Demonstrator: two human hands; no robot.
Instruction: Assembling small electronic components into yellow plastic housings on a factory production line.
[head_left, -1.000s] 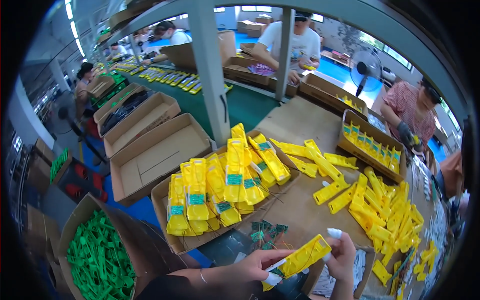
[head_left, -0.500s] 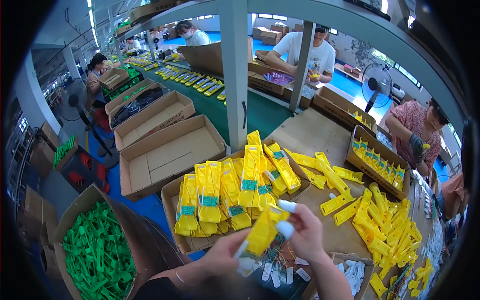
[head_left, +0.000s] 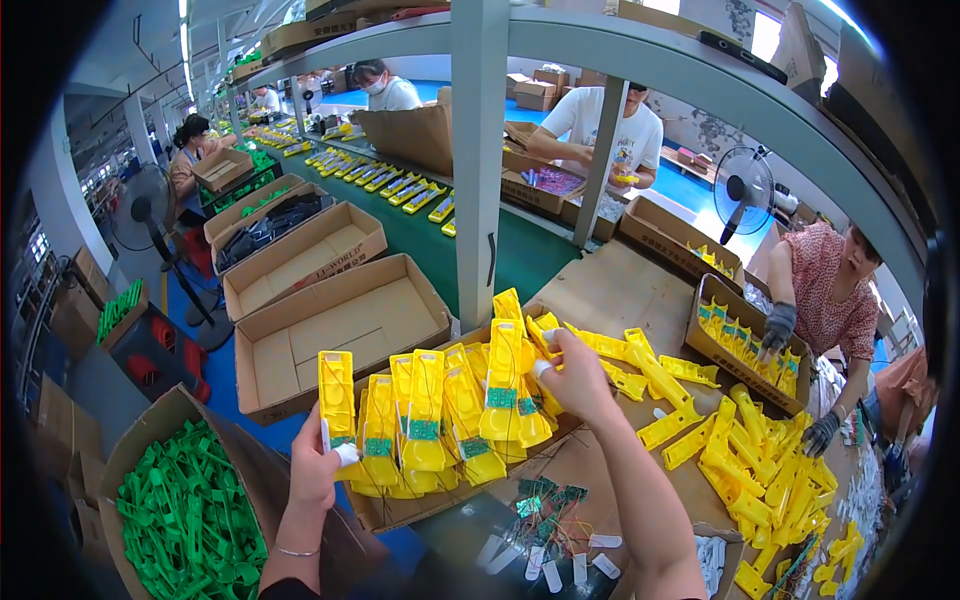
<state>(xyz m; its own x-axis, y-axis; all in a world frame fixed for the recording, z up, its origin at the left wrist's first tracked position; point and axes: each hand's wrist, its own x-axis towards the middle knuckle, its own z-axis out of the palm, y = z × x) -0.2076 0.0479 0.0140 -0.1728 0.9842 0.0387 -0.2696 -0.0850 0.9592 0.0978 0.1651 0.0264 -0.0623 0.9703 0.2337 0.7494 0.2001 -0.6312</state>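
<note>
My left hand [head_left: 314, 462] holds a long yellow plastic shell [head_left: 337, 392] upright at the left end of a cardboard box [head_left: 375, 512]. A green circuit board shows at that shell's lower end. Many similar yellow shells with green boards and thin wires, such as one shell [head_left: 425, 395], lie stacked in the box. At the box's right end my right hand [head_left: 580, 375] has its fingers closed around another yellow shell [head_left: 538, 326], mostly hidden by the hand and the pile. White covers sit on some of my fingertips.
Loose green boards [head_left: 530, 505] with wires and white tabs lie nearest me. Yellow shells [head_left: 765, 465] are heaped at right, where a co-worker's gloved hand [head_left: 822, 434] reaches. A carton of green parts [head_left: 190, 500] stands at left, near an empty carton [head_left: 330, 335]. A grey post [head_left: 480, 150] rises ahead.
My hands have parted: the left moved left with a yellow shell, while the right moved up to the pile in the box. The co-worker at right now reaches toward the shells.
</note>
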